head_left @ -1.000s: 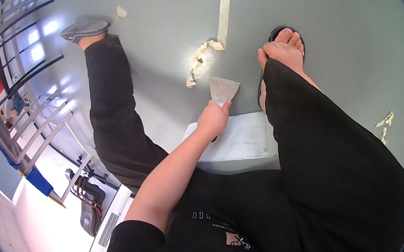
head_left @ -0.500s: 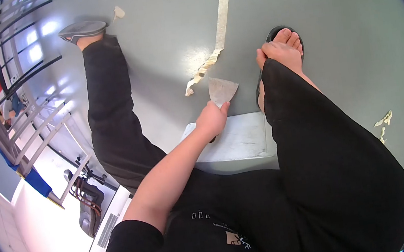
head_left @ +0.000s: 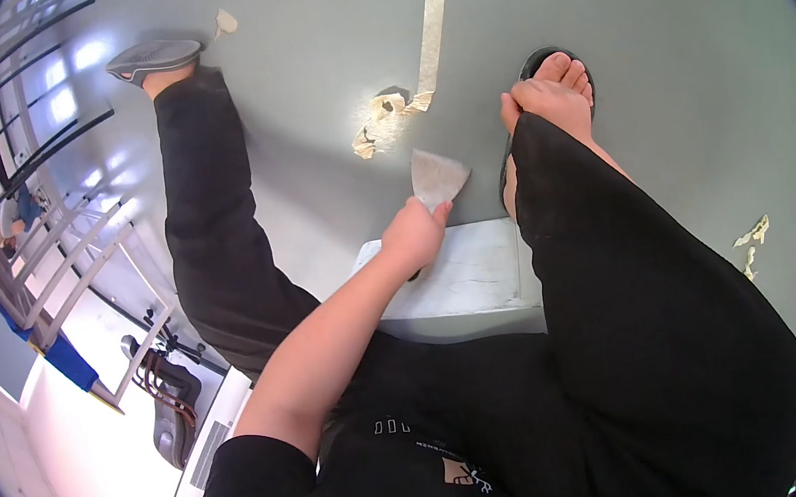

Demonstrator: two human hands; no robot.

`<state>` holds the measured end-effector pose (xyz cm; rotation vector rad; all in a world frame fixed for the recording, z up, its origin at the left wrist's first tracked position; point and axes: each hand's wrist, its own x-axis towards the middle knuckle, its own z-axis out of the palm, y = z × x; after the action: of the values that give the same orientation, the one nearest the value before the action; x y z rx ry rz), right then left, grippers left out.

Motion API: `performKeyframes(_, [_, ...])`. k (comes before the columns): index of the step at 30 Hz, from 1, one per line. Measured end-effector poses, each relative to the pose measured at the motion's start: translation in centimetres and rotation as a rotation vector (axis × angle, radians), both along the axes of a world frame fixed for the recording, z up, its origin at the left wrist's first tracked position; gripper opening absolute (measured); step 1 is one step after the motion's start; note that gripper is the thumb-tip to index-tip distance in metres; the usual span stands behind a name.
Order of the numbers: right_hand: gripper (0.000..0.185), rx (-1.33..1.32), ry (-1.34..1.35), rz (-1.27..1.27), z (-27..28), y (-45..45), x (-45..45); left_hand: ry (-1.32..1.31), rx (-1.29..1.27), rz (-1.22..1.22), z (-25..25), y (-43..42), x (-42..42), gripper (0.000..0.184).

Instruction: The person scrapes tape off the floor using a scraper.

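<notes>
My left hand [head_left: 415, 233] is closed around a scraper [head_left: 438, 176], its broad pale blade pointing up and away from me over the grey floor. Above the blade, a strip of beige tape [head_left: 434, 30] runs down the floor and ends in a crumpled, curled piece [head_left: 388, 109]. My right hand [head_left: 555, 108] is closed beside the toes of my right foot [head_left: 563, 69], at the lower end of the black trouser leg; what its fingers hold is hidden. The scraper touches neither the tape nor my right hand.
Between my legs is a white box-like surface [head_left: 465, 270]. Tape scraps [head_left: 754, 233] lie at right, and another scrap [head_left: 225, 21] near my left sandal [head_left: 154, 58]. Metal frames [head_left: 71, 259], a dark chair [head_left: 175, 415] and a partly visible person [head_left: 19, 212] are at left.
The loose crumpled end of the tape has shifted and changed shape, straightening, then bunching up again. Both hands keep their grip; the whole view has drifted slightly.
</notes>
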<state>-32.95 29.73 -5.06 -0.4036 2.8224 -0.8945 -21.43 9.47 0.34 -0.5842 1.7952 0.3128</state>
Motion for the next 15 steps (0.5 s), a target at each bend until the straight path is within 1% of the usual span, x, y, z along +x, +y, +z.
performKeyframes(2, [0.023, 0.000, -0.015, 0.007, -0.2, -0.1, -0.1, 0.064, 0.026, 0.062, -0.2, 0.2, -4.0, 0.054])
performKeyframes(3, [0.023, 0.000, -0.014, 0.014, -0.2, -0.2, 0.0, 0.386, 0.010, 0.001, -2.2, -0.6, -4.6, 0.060])
performKeyframes(4, [0.024, 0.022, -0.033, 0.002, -0.3, -0.3, 0.0, 0.021, 0.087, 0.228, -0.1, -0.2, -9.7, 0.061])
performKeyframes(5, [0.025, 0.043, -0.054, -0.010, -0.3, -0.3, 0.0, 0.021, 0.088, 0.233, -0.2, -0.4, -9.5, 0.061])
performKeyframes(7, [0.025, 0.083, -0.065, 0.005, -0.2, -0.4, 0.3, 0.125, 0.112, 0.153, -0.1, -1.0, -8.9, 0.060])
performKeyframes(8, [0.024, 0.129, -0.063, 0.006, -0.4, -0.4, -0.1, 0.058, 0.051, 0.162, 0.8, -0.6, -8.5, 0.052])
performKeyframes(9, [0.024, 0.125, -0.060, -0.008, -0.5, -0.4, -0.2, 0.062, 0.047, 0.149, 0.6, -0.6, -6.2, 0.052])
performKeyframes(11, [0.025, 0.081, 0.005, -0.008, -0.7, -0.3, 0.1, 0.208, 0.018, 0.033, -1.2, -1.2, -0.1, 0.052])
performKeyframes(12, [0.025, 0.085, 0.002, -0.010, -0.5, -0.2, 0.0, 0.205, 0.022, 0.032, -1.1, -0.9, 0.5, 0.052])
performKeyframes(14, [0.023, 0.016, -0.043, 0.007, 0.1, 0.0, -0.1, 0.106, 0.011, 0.051, -1.0, -0.4, 1.3, 0.051])
performKeyframes(15, [0.023, 0.020, -0.041, 0.013, 0.0, 0.1, -0.1, 0.108, 0.014, 0.057, -0.7, 0.0, -0.4, 0.051])
